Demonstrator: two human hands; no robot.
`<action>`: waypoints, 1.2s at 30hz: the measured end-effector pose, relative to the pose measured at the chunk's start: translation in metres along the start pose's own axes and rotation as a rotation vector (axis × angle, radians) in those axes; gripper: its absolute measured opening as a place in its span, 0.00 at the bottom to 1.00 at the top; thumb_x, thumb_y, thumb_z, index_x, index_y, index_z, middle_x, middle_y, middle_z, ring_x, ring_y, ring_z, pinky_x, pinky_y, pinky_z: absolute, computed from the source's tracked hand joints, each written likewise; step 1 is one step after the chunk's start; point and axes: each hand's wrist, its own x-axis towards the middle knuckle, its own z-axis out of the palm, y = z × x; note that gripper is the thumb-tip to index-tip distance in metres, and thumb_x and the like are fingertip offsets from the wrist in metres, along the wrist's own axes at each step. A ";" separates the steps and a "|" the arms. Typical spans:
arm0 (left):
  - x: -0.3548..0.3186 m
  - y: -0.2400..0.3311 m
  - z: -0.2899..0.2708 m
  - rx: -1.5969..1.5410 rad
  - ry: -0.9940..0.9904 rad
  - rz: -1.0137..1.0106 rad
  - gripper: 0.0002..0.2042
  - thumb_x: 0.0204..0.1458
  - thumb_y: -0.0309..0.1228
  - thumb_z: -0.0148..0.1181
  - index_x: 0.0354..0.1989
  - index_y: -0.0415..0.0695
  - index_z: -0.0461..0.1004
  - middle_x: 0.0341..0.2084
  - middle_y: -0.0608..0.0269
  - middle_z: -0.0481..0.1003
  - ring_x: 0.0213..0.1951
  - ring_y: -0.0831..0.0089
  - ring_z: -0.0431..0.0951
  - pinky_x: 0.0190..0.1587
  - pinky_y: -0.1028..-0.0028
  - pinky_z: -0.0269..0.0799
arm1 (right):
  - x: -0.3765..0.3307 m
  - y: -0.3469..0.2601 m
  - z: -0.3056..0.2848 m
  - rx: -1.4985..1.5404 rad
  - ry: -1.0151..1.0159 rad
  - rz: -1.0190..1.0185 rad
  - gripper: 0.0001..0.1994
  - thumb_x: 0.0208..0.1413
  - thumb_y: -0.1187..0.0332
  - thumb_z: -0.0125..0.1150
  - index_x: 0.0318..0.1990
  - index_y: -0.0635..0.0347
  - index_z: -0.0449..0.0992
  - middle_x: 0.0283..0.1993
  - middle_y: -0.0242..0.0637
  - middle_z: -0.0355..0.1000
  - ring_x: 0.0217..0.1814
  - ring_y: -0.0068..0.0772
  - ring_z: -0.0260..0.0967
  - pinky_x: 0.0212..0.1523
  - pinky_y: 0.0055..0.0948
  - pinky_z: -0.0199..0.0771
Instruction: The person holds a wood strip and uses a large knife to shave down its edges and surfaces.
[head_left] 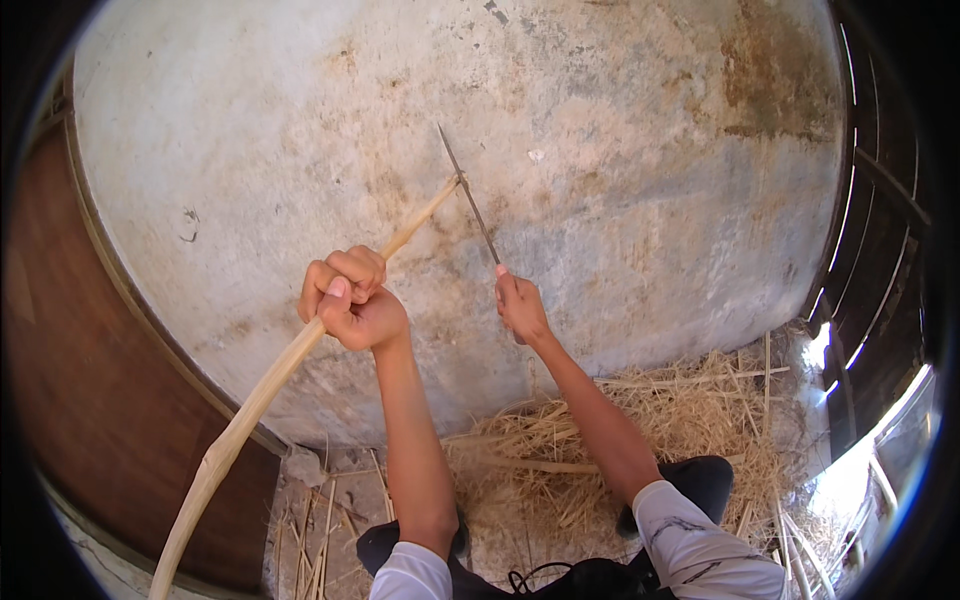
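Observation:
My left hand (358, 300) is closed round a long, pale, peeled wooden stick (250, 408). The stick is slightly bent, with its thick end running down to the lower left and its thinner end pointing up and away. In my right hand (520, 308) is a knife (470, 193) with a long, narrow, dark blade, its handle mostly covered by my fingers. The blade crosses the far tip of the stick and appears to touch it. Its point is directed up toward the wall.
A stained, pale plaster wall (600, 150) stands in front of me. Wood shavings (690, 405) are heaped at its foot on the right. A brown wooden panel (120, 400) rises at the left, and dark slats (880, 220) stand at the right. Thin strips (318, 545) lie at the lower left.

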 end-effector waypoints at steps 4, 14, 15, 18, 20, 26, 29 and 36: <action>-0.004 -0.004 0.008 -0.068 0.014 -0.002 0.13 0.47 0.26 0.47 0.17 0.49 0.50 0.09 0.68 0.54 0.14 0.82 0.46 0.15 0.76 0.43 | 0.014 0.026 -0.003 -0.069 0.105 -0.165 0.30 0.69 0.40 0.45 0.22 0.55 0.66 0.14 0.28 0.59 0.13 0.23 0.54 0.15 0.29 0.54; 0.001 -0.004 -0.008 -0.102 0.035 0.002 0.12 0.48 0.25 0.46 0.18 0.48 0.51 0.09 0.67 0.55 0.13 0.81 0.46 0.15 0.75 0.44 | 0.001 0.000 -0.004 0.398 -0.196 0.044 0.27 0.70 0.43 0.46 0.27 0.55 0.69 0.15 0.26 0.58 0.15 0.19 0.55 0.16 0.26 0.56; -0.001 -0.005 -0.003 -0.101 0.038 0.000 0.12 0.49 0.25 0.46 0.18 0.48 0.50 0.09 0.67 0.55 0.13 0.81 0.46 0.15 0.75 0.44 | -0.001 -0.003 -0.002 0.207 0.011 -0.101 0.26 0.70 0.44 0.47 0.27 0.56 0.69 0.15 0.26 0.59 0.15 0.19 0.55 0.17 0.26 0.56; 0.003 0.000 -0.005 -0.021 0.005 0.000 0.13 0.50 0.28 0.46 0.19 0.50 0.49 0.09 0.69 0.53 0.13 0.81 0.45 0.17 0.75 0.45 | -0.018 -0.031 0.006 0.026 0.077 -0.479 0.25 0.70 0.47 0.50 0.30 0.62 0.71 0.16 0.33 0.62 0.16 0.22 0.56 0.18 0.28 0.57; 0.003 0.001 -0.005 0.012 -0.011 -0.003 0.14 0.51 0.29 0.46 0.19 0.52 0.48 0.09 0.70 0.52 0.13 0.81 0.45 0.18 0.75 0.45 | -0.022 -0.040 0.007 -0.070 0.064 -0.559 0.26 0.70 0.48 0.50 0.31 0.66 0.71 0.18 0.38 0.62 0.17 0.23 0.57 0.20 0.30 0.58; -0.001 -0.004 -0.004 -0.056 0.010 -0.031 0.14 0.53 0.30 0.46 0.20 0.52 0.48 0.09 0.71 0.52 0.13 0.81 0.45 0.17 0.75 0.42 | 0.062 0.027 -0.011 -0.358 0.230 -0.507 0.29 0.69 0.46 0.51 0.32 0.70 0.71 0.17 0.44 0.60 0.18 0.27 0.58 0.24 0.34 0.61; -0.004 -0.006 -0.006 -0.042 0.009 -0.001 0.15 0.54 0.30 0.46 0.19 0.52 0.48 0.09 0.71 0.51 0.13 0.81 0.44 0.17 0.75 0.41 | 0.077 0.039 -0.008 -0.221 0.138 -0.367 0.31 0.69 0.43 0.49 0.28 0.67 0.70 0.15 0.39 0.60 0.18 0.28 0.60 0.24 0.33 0.60; 0.010 -0.003 -0.026 -0.102 0.085 -0.032 0.13 0.49 0.26 0.45 0.18 0.51 0.48 0.09 0.70 0.52 0.13 0.81 0.44 0.16 0.75 0.43 | 0.034 -0.012 -0.008 0.355 -0.277 0.251 0.29 0.69 0.43 0.50 0.24 0.59 0.67 0.15 0.26 0.57 0.19 0.20 0.56 0.21 0.25 0.56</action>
